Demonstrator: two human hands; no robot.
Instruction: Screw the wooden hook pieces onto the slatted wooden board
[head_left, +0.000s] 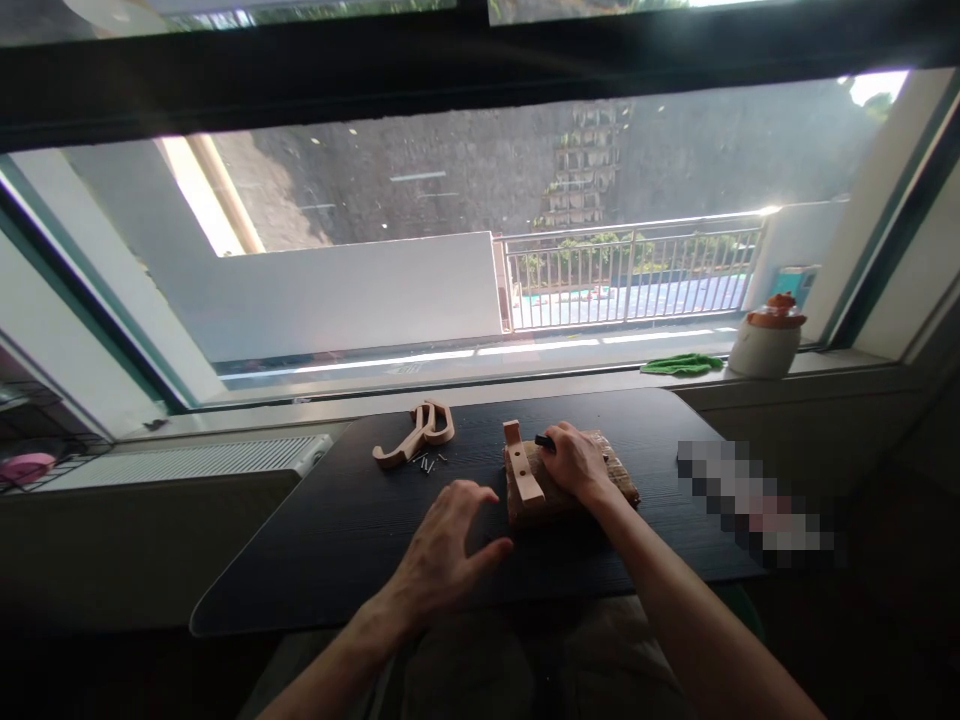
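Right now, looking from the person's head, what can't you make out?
All in the head view:
Black thing: partly hidden by the right hand.
Metal bits: too small to tell screws from nails.
Patch at the right edge of the table: blurred into blocks.
Left forearm: cut off by the bottom edge.

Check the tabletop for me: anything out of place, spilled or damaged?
The small metal fasteners lie loose and scattered on the dark table, beside the curved wooden pieces, with nothing containing them, so they might get knocked away. I see no spill or damage, but pixelation hides part of the table's right side.
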